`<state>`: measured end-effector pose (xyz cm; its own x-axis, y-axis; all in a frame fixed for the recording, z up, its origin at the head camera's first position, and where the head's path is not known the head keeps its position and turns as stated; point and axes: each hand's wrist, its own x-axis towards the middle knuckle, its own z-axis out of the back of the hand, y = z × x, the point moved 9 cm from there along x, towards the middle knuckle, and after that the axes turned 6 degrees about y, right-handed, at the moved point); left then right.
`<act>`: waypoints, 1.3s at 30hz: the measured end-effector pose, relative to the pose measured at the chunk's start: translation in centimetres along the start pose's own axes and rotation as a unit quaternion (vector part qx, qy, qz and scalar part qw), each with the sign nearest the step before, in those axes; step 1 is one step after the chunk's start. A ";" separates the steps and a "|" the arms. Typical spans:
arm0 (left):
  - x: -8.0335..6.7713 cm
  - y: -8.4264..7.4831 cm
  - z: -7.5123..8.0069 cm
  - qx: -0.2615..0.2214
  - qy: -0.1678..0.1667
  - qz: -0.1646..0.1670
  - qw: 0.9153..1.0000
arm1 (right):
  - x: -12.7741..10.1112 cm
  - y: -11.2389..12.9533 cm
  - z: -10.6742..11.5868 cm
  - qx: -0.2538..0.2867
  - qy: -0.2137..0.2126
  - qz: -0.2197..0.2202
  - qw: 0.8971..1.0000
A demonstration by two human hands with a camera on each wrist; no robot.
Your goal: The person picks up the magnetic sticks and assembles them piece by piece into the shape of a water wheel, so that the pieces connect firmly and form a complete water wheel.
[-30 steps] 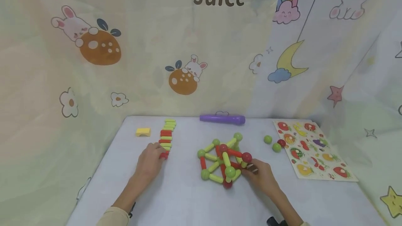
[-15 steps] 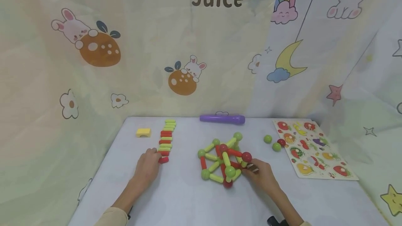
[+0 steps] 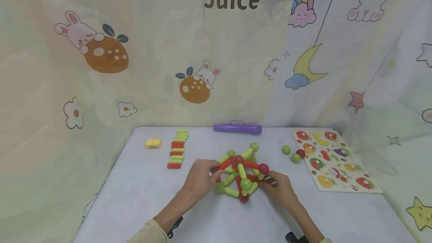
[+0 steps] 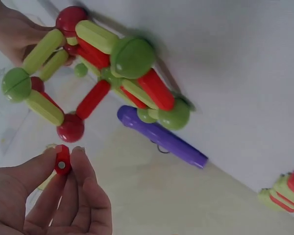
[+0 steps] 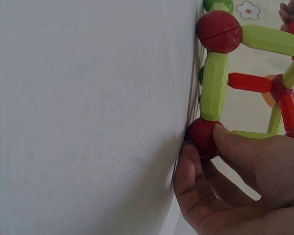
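Observation:
A frame of red and green magnetic sticks and balls [image 3: 246,185] stands in the middle of the table. My left hand [image 3: 200,177] pinches a red magnetic stick [image 4: 62,160] between thumb and fingers, close to the frame's left side. In the left wrist view the stick's round metal end shows, just apart from a red ball [image 4: 70,128] on the frame. At the frame's lower right, my right hand [image 3: 279,189] pinches a red ball [image 5: 204,136] at its base, with a green stick [image 5: 214,87] joined to that ball.
Spare red and green sticks [image 3: 177,153] lie in a column at the left, near a yellow arch block [image 3: 153,144]. A purple rod with a rounded end [image 3: 237,128] lies at the back. Loose balls [image 3: 295,158] sit beside a fruit board [image 3: 338,166] on the right.
My left hand has taken the nearest red stick from the column and carried it right to the frame. My right hand keeps its hold at the frame's base.

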<state>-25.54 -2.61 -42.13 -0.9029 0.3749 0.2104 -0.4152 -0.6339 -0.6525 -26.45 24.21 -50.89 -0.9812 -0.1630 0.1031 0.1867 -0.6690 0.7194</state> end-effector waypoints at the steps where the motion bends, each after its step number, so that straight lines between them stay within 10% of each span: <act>1: 0.2 -0.3 -0.2 0.000 -0.001 -0.003 1.000 | 0.1 0.0 -0.1 0.001 0.000 -0.001 1.000; 20: 1.4 0.0 -1.2 0.011 0.022 -0.013 1.000 | 0.0 0.1 -0.1 -0.006 -0.003 -0.004 1.000; 25: 1.3 5.1 1.9 0.009 0.008 0.021 1.000 | -0.1 0.0 0.0 -0.007 -0.003 -0.006 1.000; 32: 1.1 14.2 5.5 0.152 -0.012 0.102 0.983 | -0.2 0.0 0.4 -0.015 -0.006 -0.006 1.000; 39: 0.2 16.4 5.4 0.191 0.005 0.102 0.976 | -0.1 0.0 0.1 -0.005 -0.002 0.004 1.000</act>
<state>-33.12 -16.60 -48.83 -0.9710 0.2191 0.0955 -0.2389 -0.9013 -0.3613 -26.37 24.29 -50.85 -0.9798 -0.1657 0.1122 0.1956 -0.6744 0.7120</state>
